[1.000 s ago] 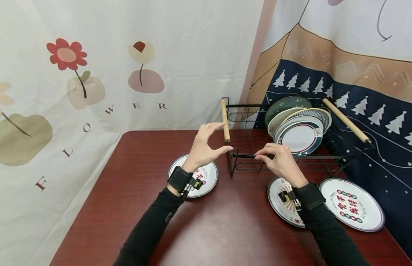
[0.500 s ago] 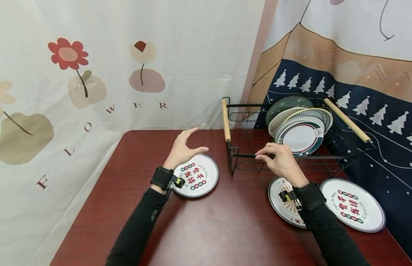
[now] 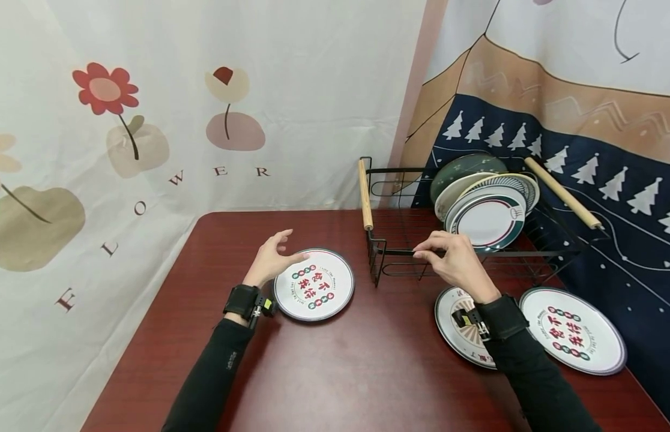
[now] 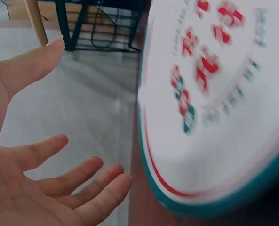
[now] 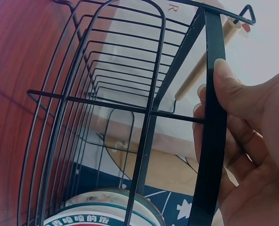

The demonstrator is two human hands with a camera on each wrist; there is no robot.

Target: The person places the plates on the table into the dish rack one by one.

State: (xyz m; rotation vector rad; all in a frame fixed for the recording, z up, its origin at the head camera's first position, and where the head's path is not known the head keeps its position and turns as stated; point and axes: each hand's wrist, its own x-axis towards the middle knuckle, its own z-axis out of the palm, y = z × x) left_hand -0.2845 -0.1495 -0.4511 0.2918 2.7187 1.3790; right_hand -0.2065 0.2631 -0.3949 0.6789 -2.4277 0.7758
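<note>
1. My right grip [image 3: 448,258] hasn't budged over the last second: fingers and thumb pinched on the black front bar of the dish rack [image 3: 475,255]. The right wrist view shows it clearly, the flat black bar running between thumb and fingertips [image 5: 221,77].

2. My left grip [image 3: 272,258] is where the change is. A second ago it was up by the rack's left wooden handle [image 3: 365,193], thumb and finger near it. Now it has swung down and left and hovers wide and relaxed, holding nothing, just beside the left edge of the printed plate [image 3: 314,284]. The left wrist view has the plate's rim [image 4: 151,155] right next to my spread fingers [image 4: 83,176], not touching as far as I can tell.

3. So my read is the left side is done with the handle and lining up on that plate, while the right steadies the rack.

4. Further out: the plate lies flat on the bench [image 3: 367,372], just left of the rack. Two more printed plates [image 3: 573,331] lie flat near my right wrist. Several plates [image 3: 488,204] stand tilted in the rack's far end.
</note>
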